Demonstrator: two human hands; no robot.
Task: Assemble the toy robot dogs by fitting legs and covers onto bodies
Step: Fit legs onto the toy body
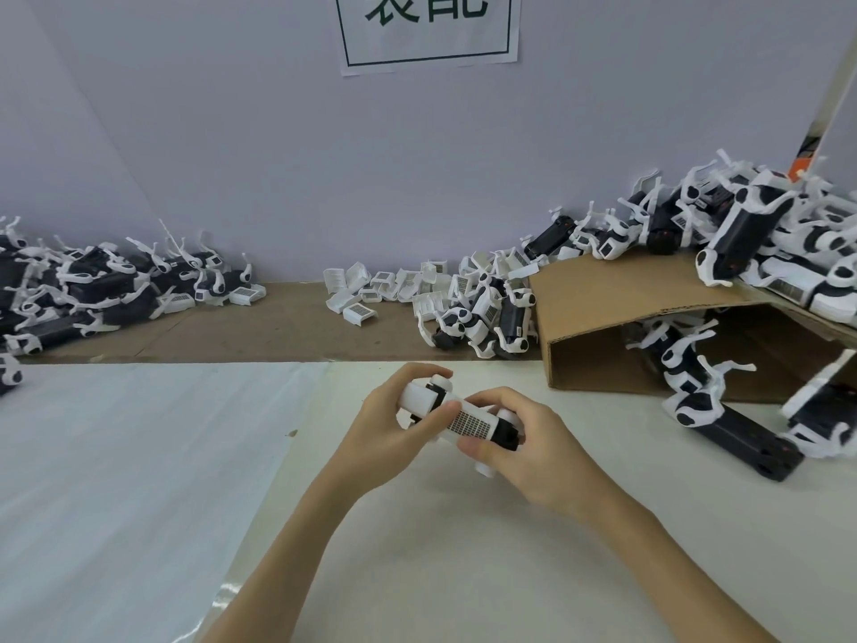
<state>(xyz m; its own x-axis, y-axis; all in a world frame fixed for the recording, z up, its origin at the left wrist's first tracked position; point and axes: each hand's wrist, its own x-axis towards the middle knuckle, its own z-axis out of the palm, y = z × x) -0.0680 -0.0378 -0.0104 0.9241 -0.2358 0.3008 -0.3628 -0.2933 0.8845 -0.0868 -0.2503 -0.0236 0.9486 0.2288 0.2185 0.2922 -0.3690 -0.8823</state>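
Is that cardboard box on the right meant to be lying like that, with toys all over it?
It looks odd. The cardboard box lies tipped on its side, its upper wall bowed under a heap of toy dogs, with more inside its open mouth. Both hands grip one toy dog over the table.

Toy dog (457, 417) white-black, grid-patterned cover (469, 423); brown cardboard (603, 294); green-lettered sign (429, 30).

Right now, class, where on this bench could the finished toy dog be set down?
Free: the white sheet left of the left hand, and the table between the forearms. Crowded: the cardboard box and dog piles on the right.
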